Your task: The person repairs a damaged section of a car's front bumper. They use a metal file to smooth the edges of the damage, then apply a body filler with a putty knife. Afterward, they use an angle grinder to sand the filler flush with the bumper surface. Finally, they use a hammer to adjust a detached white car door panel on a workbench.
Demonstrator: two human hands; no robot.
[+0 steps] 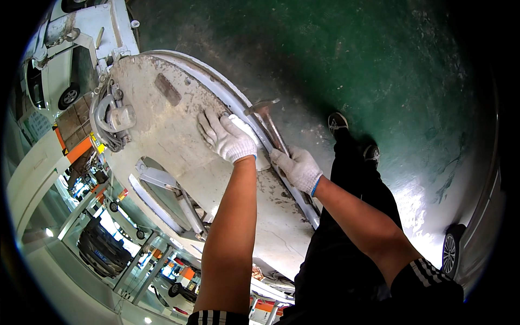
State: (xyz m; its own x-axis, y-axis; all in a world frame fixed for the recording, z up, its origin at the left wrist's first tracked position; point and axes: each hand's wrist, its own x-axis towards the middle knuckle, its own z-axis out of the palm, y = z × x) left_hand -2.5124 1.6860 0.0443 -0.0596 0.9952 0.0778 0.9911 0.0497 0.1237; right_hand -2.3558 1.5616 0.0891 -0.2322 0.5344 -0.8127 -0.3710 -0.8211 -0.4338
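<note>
My left hand (223, 138), in a white knit glove, lies with its fingers spread on the scuffed pale metal platform (168, 127). Its thumb side is close to a bright white strip (242, 127) by the platform's raised rim. What the strip is, I cannot make out. My right hand (299, 169), gloved the same way, is closed around the handle of a hammer (277, 136). The hammer's head is up over the rim, away from my body; part of the handle is hidden in my fist.
A clamp-like metal fitting with cables (116, 116) sits at the platform's left end. An oval opening (162, 187) in the platform shows a metal cylinder. Green floor (379, 70) lies beyond the rim. Parked cars stand around, one dark (103, 244), one at right (452, 249).
</note>
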